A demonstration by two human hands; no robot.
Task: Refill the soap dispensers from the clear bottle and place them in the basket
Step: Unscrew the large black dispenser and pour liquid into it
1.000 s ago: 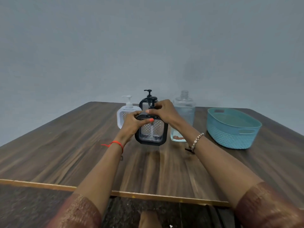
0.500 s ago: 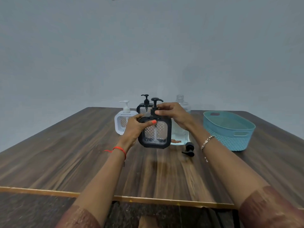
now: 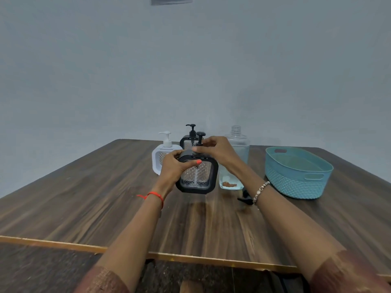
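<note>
Currently I count three soap dispensers, one bottle, one basket and two hands on my feed. Nearest me is a square black-framed dispenser with a clear dimpled window (image 3: 197, 176), held over the middle of the dark wood-grain table (image 3: 84, 197); I cannot tell whether its base touches the wood. A shallow layer of liquid sits at the bottom of its window. The left hand (image 3: 173, 166) grips its upper left corner, thumb curled across the front. The right hand (image 3: 218, 150) pinches the collar of its black pump (image 3: 200, 137) with curled fingertips. Behind it stand a white square dispenser with a white pump (image 3: 157, 161) and a second black-framed dispenser (image 3: 189, 140), side by side; what they contain I cannot make out. Just right of the held one stands the tall clear plastic bottle (image 3: 238, 144), its neck uncapped, with pale liquid and a small orange-brown fleck at its bottom. One small black pump piece (image 3: 245, 197) lies on the table beside the right wrist. Further right sits the oval teal woven-pattern plastic basket (image 3: 296, 187), apart from all three dispensers. A red thread (image 3: 156, 195) circles the left wrist, a beaded bracelet (image 3: 261, 188) the right.
</note>
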